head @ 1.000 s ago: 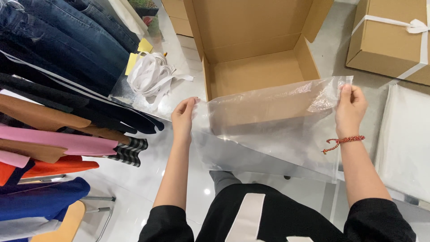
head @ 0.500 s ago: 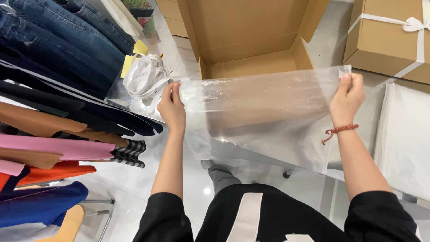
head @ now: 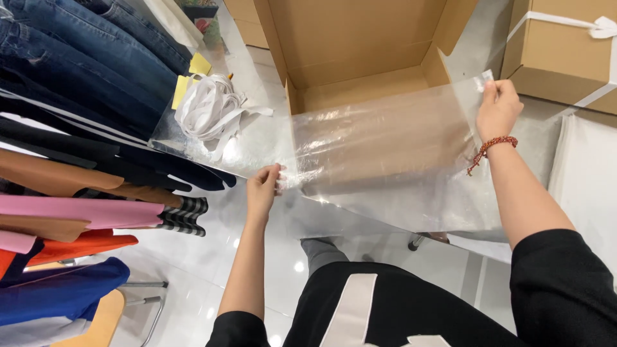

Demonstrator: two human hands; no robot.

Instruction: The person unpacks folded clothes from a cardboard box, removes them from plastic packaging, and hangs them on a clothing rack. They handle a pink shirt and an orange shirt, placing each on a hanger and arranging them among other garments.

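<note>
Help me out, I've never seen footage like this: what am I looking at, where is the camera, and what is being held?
There is no machine here. The one picture comes from a camera worn on a person's head, looking down at their own two bare hands. The left hand and the right hand, which wears a red cord bracelet, each pinch an edge of a clear plastic bag, stretched flat between them. Behind it stands an open cardboard box on a glossy table. A bundle of white ribbon and yellow paper notes lie there too. A closed, ribbon-tied box sits to the right, hanging clothes to the left.
</note>
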